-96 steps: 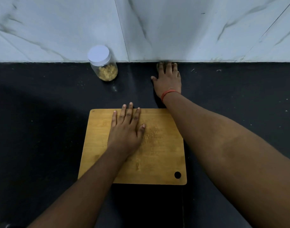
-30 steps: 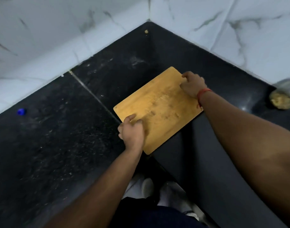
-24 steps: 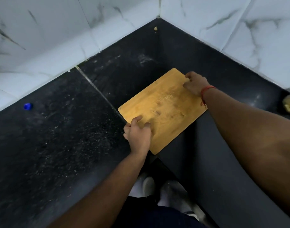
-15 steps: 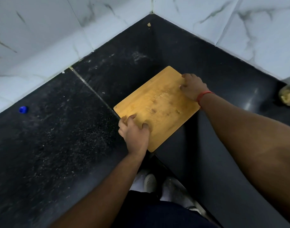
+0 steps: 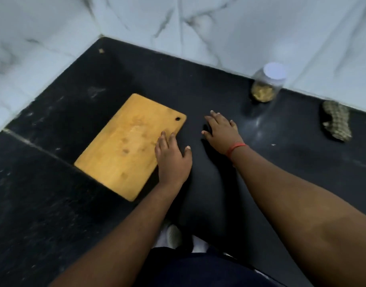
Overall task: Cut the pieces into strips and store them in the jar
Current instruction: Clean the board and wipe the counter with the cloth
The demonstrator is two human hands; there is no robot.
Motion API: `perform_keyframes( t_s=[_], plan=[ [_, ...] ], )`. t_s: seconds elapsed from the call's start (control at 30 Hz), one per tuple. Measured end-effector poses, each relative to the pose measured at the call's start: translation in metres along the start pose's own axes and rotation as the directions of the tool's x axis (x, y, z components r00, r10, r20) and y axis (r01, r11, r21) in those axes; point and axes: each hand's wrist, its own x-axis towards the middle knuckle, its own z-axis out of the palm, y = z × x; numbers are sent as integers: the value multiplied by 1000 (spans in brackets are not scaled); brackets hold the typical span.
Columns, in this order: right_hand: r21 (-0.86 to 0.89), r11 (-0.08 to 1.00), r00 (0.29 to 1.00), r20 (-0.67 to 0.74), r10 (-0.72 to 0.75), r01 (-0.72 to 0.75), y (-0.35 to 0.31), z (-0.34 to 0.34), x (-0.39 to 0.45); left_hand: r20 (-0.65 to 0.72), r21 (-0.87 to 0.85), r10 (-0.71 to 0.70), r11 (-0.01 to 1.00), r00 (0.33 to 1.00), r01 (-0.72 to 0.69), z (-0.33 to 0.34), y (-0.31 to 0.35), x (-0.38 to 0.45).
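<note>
Bamboo board point(image 5: 129, 145) is lying flat on the black surface point(image 5: 292, 172), set at an angle in the corner where two white marble walls point(image 5: 240, 27) are meeting, its hanging hole at the far right corner; the left hand point(image 5: 172, 157) is resting with straight fingers on the board's right edge, palm down, gripping nothing; the right hand point(image 5: 221, 131) is lying flat and spread on the bare surface just right of the board, holding nothing, with a red thread point(image 5: 235, 147) circling its wrist; the jar point(image 5: 267, 84) is standing upright near the back wall, well right of the board, its white lid on and yellowish pieces filling the lower part; a crumpled checked cloth point(image 5: 336, 123) is lying to the right of the jar; a small crumb point(image 5: 101, 51) is sitting deep in the corner; the frame is somewhat blurred, so fine detail on the board is not showing; white shoes point(image 5: 173, 236) are showing below the surface edge
</note>
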Motion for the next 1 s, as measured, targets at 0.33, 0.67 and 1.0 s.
perform_keyframes(
  t_s=[0.33,0.67,1.0],
  plan=[
    [27,914,887,-229,400,-405,195,-40,-108,393,149,382,871,836,-468,116,140,-8],
    [65,842,818,-210,536,-535,296,-88,-98,461,228,505,727,730,-648,180,196,-35],
    [197,849,838,-160,522,-491,325,-82,-44,413,251,484,754,772,-607,181,193,-57]
  ],
)
